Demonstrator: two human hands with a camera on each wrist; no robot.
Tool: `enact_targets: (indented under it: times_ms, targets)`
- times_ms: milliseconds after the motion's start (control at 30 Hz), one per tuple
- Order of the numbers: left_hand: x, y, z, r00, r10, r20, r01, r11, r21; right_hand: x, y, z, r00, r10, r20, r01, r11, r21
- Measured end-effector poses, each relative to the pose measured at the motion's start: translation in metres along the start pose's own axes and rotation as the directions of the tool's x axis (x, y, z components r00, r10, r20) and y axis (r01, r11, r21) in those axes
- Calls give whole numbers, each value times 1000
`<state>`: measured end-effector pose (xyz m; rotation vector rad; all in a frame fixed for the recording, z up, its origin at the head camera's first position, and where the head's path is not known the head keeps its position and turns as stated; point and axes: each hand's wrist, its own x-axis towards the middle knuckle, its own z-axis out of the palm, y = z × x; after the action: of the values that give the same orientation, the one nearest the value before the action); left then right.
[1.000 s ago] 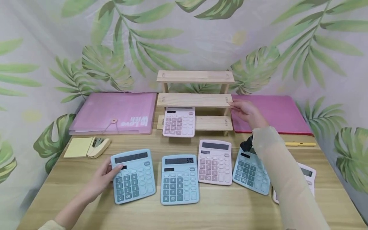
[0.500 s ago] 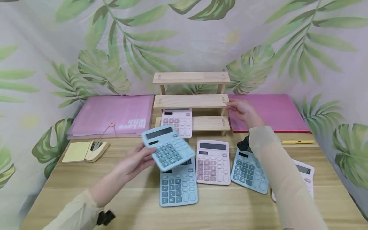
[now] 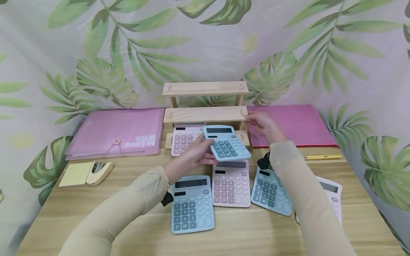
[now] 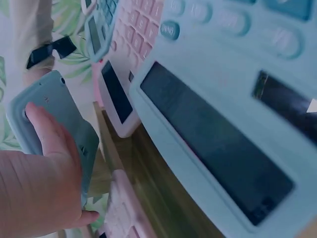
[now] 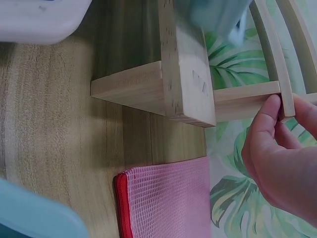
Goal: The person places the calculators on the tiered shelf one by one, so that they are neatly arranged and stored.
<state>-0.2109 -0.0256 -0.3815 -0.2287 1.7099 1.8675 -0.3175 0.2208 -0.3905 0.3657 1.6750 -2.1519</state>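
My left hand (image 3: 200, 152) grips a blue calculator (image 3: 226, 142) by its left side, thumb on the front and fingers behind it. The calculator hangs tilted in front of the lowest shelf, beside a pink calculator (image 3: 185, 138) that leans on that shelf. In the left wrist view, the held calculator's back (image 4: 74, 116) shows with fingers across it. My right hand (image 3: 263, 125) pinches the right end of the middle board of the wooden rack (image 3: 205, 114). The right wrist view shows thumb and fingers on that board end (image 5: 286, 101).
On the table lie a blue calculator (image 3: 193, 206), a pink one (image 3: 231, 185), another blue one (image 3: 271, 193) and a pink one (image 3: 334, 201) partly under my right sleeve. Pink folders (image 3: 116, 129) flank the rack. Sticky notes (image 3: 75, 175), a stapler (image 3: 100, 174) and a yellow pen (image 3: 322, 157) lie nearby.
My left hand has lifted the blue calculator from the table's left and carried it right and forward to the rack's lowest shelf. The right hand keeps its hold on the middle board.
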Motion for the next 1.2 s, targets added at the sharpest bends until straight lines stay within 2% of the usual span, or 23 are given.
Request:
enact_targets:
  times_ms: [200,367,500,600,667,700,833,900,1033,1100,1200]
  targets:
    - [21,1,6,999,19,-48,-19,1000,13,1,1,-1,1000,-9,4,9,1000,-10]
    - [24,-1,8,990,73,-124,-74,997,-2,1,1,1,1000,-9,15,9,1000,-11]
    - [24,-3,11,979,131,-155,-120,990,79,0,0,1,1000,-4,-1,4,1000,23]
    - [21,-5,14,972,189,-142,-160,967,196,-1,-1,0,1000,-6,-7,6,998,57]
    - [18,-7,17,963,241,-122,-194,931,309,0,-1,-1,1000,-4,2,4,998,66]
    - [17,-9,18,957,269,-110,-210,903,376,0,0,-1,1000,-4,5,4,998,66]
    - [13,-14,22,929,356,-98,-228,762,607,0,0,-2,1000,-3,4,3,998,64]
    - [14,-17,24,921,376,-103,-225,730,646,0,0,-2,1000,-6,1,5,998,62]
    - [15,-22,25,923,371,-100,-214,712,668,1,0,-2,1000,-3,-2,3,998,61]
    - [15,-24,25,923,374,-94,-205,681,703,1,0,-2,1000,1,-5,-1,998,66]
    - [15,-26,25,912,402,-78,-206,615,761,2,0,-2,1000,5,-1,-5,997,79]
